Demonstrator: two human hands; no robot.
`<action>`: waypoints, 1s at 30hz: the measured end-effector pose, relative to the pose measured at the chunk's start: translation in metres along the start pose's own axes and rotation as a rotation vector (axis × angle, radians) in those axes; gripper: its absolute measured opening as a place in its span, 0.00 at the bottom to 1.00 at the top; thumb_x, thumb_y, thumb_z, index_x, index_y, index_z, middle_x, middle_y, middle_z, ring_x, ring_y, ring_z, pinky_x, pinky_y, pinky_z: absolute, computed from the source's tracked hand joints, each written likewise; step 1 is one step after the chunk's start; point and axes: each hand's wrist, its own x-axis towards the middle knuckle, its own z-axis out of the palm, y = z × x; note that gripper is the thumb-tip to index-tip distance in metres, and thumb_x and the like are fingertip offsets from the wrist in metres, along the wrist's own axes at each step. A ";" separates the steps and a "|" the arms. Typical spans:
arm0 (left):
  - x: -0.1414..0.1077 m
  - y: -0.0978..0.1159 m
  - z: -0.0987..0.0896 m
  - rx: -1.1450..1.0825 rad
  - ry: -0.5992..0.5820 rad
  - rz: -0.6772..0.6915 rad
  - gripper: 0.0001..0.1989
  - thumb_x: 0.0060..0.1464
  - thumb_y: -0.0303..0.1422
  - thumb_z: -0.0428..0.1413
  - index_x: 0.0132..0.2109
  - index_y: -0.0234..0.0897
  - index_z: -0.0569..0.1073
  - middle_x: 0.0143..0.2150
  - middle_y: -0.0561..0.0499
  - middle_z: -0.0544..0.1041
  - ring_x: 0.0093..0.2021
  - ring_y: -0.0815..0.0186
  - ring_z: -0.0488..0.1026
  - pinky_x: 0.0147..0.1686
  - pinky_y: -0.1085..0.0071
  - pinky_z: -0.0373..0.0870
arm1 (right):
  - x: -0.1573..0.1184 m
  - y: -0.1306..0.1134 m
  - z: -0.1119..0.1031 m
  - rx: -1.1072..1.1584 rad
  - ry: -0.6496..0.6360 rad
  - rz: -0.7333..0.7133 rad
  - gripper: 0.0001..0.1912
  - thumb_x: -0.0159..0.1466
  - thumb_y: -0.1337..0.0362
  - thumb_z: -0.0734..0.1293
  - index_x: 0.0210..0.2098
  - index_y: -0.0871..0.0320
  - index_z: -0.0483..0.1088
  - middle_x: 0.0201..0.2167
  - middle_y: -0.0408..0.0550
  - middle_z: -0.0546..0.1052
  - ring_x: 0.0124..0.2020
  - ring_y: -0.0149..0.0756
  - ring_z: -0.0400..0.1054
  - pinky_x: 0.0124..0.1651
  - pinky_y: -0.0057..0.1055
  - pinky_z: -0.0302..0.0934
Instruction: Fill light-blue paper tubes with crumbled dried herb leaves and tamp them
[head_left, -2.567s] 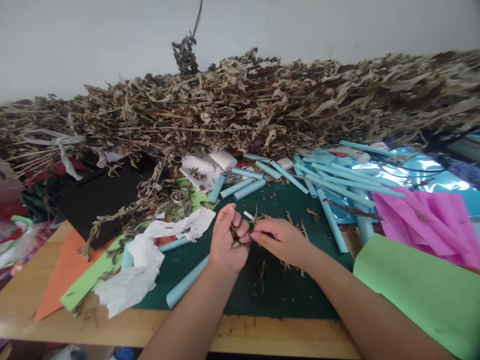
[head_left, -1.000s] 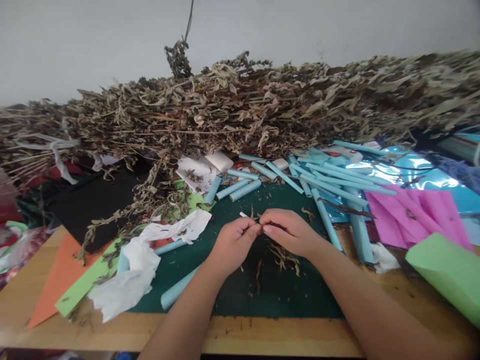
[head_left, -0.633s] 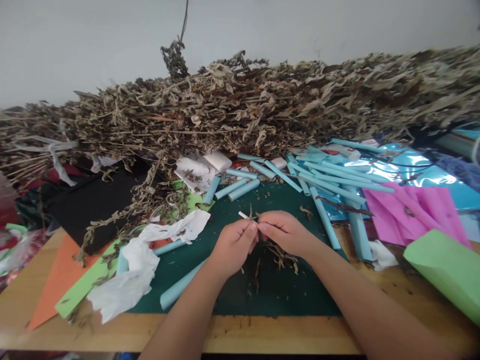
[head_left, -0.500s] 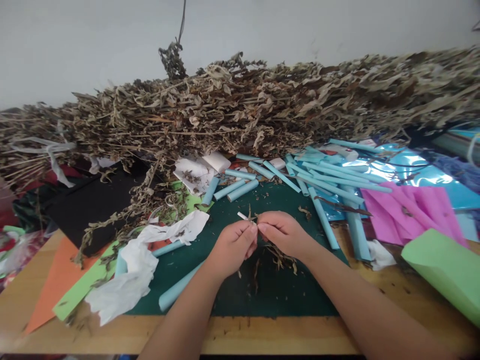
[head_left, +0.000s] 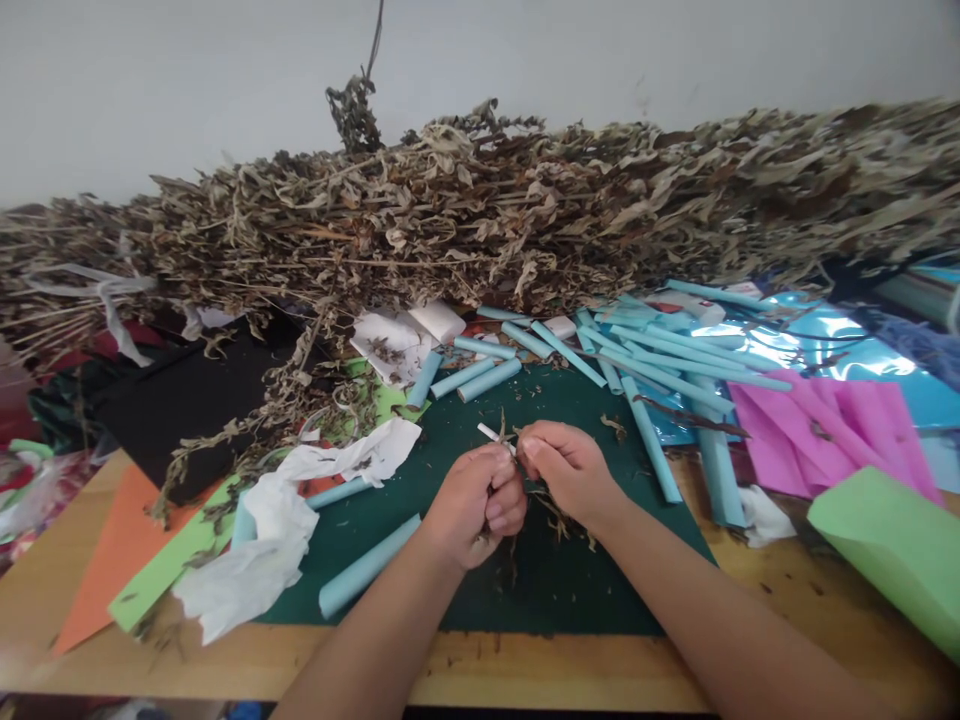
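A: Change?
B: Left hand (head_left: 474, 505) has been rolled over; its curled fingers are now exposed. Right hand (head_left: 566, 465) is bunched at 3 o'clock, fingertips together or nearly so with the left's.
A: Held?
B: Can't be told. White stick (head_left: 487, 432) is seen at 11 o'clock, dried leaf scraps (head_left: 556, 512) at 5, on green mat (head_left: 585, 590).
A: Meaning?
B: Re-grip suggested; leaf handling judged ongoing.

Head view, facing forward, angled down (fairly near), above table (head_left: 247, 665)
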 end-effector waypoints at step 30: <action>-0.003 0.008 -0.012 0.450 -0.014 0.208 0.13 0.48 0.37 0.49 0.21 0.33 0.61 0.11 0.60 0.55 0.12 0.79 0.48 0.12 0.80 0.43 | 0.013 -0.023 -0.028 -0.319 -0.378 -0.067 0.06 0.55 0.62 0.61 0.27 0.57 0.67 0.25 0.44 0.69 0.28 0.32 0.61 0.30 0.28 0.54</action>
